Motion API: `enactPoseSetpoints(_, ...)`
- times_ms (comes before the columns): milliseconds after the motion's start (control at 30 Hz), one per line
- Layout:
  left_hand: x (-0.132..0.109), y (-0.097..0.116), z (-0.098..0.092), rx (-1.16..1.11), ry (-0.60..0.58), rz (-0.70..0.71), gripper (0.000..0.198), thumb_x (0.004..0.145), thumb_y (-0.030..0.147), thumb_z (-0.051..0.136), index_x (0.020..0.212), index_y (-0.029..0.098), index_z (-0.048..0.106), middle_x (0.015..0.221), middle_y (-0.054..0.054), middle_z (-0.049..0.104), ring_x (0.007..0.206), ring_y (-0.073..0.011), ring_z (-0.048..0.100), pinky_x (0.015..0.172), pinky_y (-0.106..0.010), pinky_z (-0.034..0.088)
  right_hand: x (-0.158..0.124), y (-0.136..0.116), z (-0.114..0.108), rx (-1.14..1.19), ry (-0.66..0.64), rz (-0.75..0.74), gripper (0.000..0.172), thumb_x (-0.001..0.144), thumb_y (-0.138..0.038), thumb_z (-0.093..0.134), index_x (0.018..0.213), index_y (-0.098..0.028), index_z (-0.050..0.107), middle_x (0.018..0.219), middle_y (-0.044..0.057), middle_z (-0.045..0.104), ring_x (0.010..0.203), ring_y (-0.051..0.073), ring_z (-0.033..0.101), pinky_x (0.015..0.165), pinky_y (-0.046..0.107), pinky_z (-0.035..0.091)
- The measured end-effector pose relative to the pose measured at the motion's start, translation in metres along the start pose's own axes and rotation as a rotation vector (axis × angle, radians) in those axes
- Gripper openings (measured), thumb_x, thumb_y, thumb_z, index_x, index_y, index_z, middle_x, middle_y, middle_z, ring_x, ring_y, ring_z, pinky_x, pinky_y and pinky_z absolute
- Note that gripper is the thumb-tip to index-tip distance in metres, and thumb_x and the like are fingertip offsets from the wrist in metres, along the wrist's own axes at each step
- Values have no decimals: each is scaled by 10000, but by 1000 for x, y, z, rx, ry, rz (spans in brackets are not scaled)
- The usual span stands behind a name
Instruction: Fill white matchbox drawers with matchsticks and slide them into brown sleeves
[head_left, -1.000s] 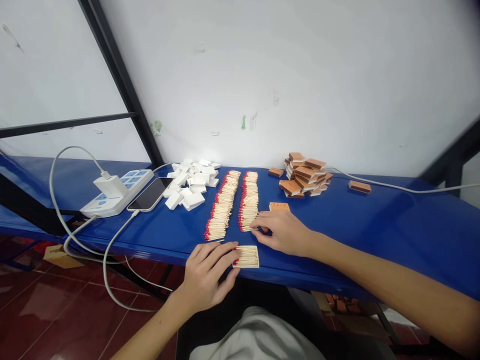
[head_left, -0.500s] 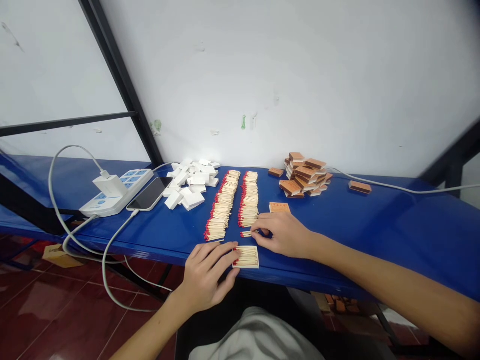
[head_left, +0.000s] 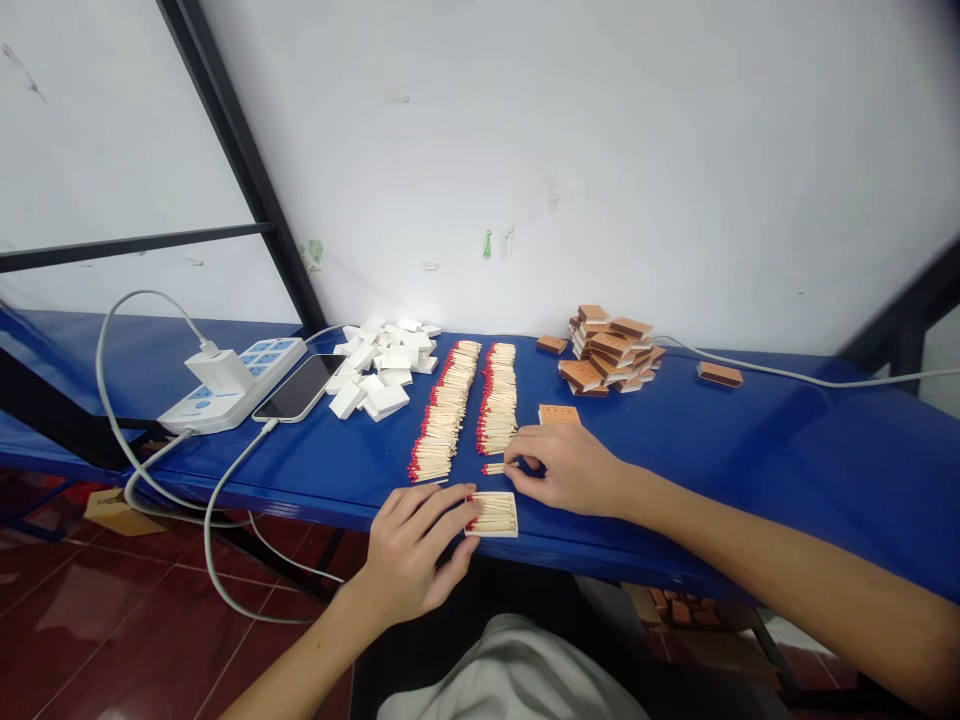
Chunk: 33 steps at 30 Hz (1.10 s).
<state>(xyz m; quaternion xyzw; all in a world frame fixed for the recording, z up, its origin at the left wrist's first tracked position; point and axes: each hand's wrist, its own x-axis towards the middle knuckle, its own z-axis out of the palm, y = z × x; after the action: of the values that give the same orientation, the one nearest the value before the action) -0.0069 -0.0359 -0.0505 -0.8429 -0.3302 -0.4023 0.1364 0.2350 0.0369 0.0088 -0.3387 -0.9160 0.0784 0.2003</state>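
Note:
At the front edge of the blue table, my left hand [head_left: 421, 545] grips the left end of a small white matchbox tray [head_left: 498, 535]. Matches [head_left: 496, 511] fill this tray, their red heads to the left, partly under my fingers. Just beyond it, thumb and fingers of my right hand [head_left: 566, 468] pinch the plain ends of a few matches [head_left: 493, 469]. Two long rows of matches, a left row [head_left: 445, 412] and a right row [head_left: 498, 400], stretch toward the wall. An orange-brown matchbox [head_left: 559, 414] lies behind my right hand, partly covered by it.
White trays [head_left: 382, 365] are heaped at the back left, beside a phone [head_left: 300, 388] and a power strip [head_left: 247, 390] with cables. Brown matchboxes [head_left: 611, 355] form a pile at the back right. A single matchbox [head_left: 720, 375] lies farther right, near a white cable [head_left: 810, 382].
My right hand has shifted very slightly to the right with the pinched matches. My left hand and the tray stay where they were.

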Motion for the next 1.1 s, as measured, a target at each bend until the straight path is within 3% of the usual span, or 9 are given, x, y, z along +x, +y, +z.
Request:
enactPoseSetpoints(533,-2,-1,2,-11,-14,-3,232,919,189,607,1144,205,661,1159,-62,750,982,-223,656,839,-357,468,1,-1,0,18,42,19,136,897,-187,588,848,-170,714,689,-5,620,600,106,499,602,237,311)
enactPoseSetpoints(767,0,-1,1,-1,-4,-1,224,924,196,594,1136,208,664,1144,-63,756,977,-219,663,832,-352,481,2,-1,-2,-25,17,23,216,947,-210,547,914,-185,759,719,16,622,638,120,516,606,251,296)
enactPoseSetpoints(933,2,0,0,6,5,1,220,918,194,596,1125,207,668,1130,-63,760,960,-214,670,821,-347,485,2,-2,-3,-15,-27,23,208,939,-208,560,836,-177,738,692,3,604,597,105,478,597,249,294)
enactPoseSetpoints(1100,2,-1,1,7,11,7,221,913,194,598,1122,204,670,1127,-65,761,956,-216,672,820,-346,484,1,0,-1,-1,-25,-8,207,951,-234,557,941,-196,761,747,14,648,671,125,562,625,245,334)
